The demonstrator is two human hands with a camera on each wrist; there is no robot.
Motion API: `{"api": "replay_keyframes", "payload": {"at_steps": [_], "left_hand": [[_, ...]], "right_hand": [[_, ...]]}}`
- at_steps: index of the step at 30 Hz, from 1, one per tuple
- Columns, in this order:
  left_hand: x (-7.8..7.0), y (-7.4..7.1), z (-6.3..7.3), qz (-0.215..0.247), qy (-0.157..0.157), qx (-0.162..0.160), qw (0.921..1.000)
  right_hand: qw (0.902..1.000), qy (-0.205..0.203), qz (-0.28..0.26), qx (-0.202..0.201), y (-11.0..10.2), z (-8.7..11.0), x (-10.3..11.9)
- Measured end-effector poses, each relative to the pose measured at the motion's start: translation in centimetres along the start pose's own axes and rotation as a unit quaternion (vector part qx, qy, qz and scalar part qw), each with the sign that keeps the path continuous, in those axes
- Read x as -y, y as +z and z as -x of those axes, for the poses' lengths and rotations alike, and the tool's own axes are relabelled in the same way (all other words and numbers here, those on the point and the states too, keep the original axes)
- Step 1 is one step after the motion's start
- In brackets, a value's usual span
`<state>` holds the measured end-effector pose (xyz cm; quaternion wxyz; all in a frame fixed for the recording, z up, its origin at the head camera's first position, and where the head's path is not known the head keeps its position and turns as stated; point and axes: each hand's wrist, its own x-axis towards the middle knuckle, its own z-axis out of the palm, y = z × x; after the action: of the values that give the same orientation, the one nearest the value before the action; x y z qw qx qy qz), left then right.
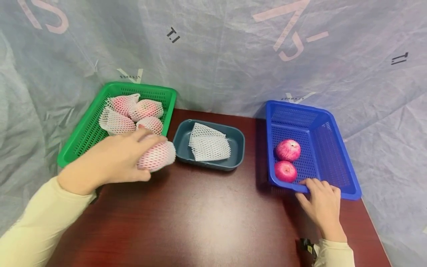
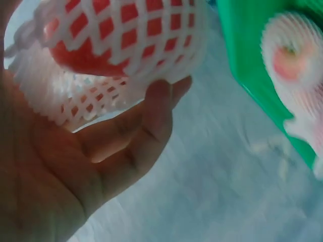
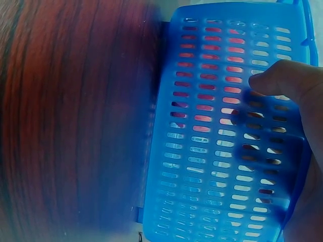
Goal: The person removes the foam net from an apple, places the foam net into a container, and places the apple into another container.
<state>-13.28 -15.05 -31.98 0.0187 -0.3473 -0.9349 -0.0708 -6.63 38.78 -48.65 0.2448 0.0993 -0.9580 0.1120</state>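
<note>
My left hand holds an apple in a white foam net just in front of the green basket. In the left wrist view the fingers curl under the netted apple, its red skin showing through the mesh. Several more netted apples lie inside the green basket. My right hand grips the near rim of the blue basket, fingers over the edge and thumb against the outer wall. Two bare red apples sit at the blue basket's left side.
Between the baskets stands a dark teal tray with white foam nets lying flat in it. All stand on a dark reddish wooden table. Grey sheeting hangs right behind them.
</note>
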Motion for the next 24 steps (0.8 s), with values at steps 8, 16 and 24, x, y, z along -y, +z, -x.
{"api": "replay_keyframes", "payload": {"at_steps": [8,16,24], "left_hand": [[-4.0,4.6,-3.0,-0.016,0.071,0.053,0.9960],[-6.7,7.9,-5.4,-0.032,0.103,0.141,0.9840],[-7.7,9.5,-6.7,-0.015,0.166,0.135,0.9768]], "right_hand": [[1.0000,0.001,0.001,0.001,0.1,-0.1,-0.3],[1.0000,0.001,0.003,0.006,0.4,0.0,-0.2],[1.0000,0.004,0.005,0.003,0.3,0.0,0.0]]}}
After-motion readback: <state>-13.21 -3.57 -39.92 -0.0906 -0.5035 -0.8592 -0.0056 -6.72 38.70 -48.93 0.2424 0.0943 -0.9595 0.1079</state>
